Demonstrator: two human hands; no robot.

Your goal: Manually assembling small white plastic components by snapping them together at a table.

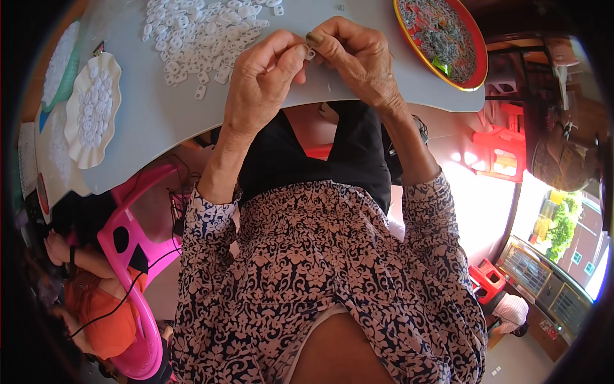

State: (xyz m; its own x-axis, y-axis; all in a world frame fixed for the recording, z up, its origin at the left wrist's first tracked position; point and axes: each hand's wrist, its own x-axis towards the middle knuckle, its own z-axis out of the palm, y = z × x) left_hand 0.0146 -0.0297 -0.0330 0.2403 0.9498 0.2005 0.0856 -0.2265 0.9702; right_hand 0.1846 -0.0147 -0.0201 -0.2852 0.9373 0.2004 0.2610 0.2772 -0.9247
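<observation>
Dish (74, 151) holds white pieces (96, 110), tray (472, 83) grey bits (441, 35); near the table edge (185, 128), left hand (262, 83) and right hand (361, 61) pinch one link (311, 55).

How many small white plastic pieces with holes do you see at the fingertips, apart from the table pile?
1: a small white plastic piece where fingertips of the left hand and right hand meet. Others may be hidden behind the fingers.

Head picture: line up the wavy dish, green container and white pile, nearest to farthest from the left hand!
From the left hand:
1. White pile, just ahead, left.
2. Wavy dish, farther left.
3. Green container, farthest left.
</observation>
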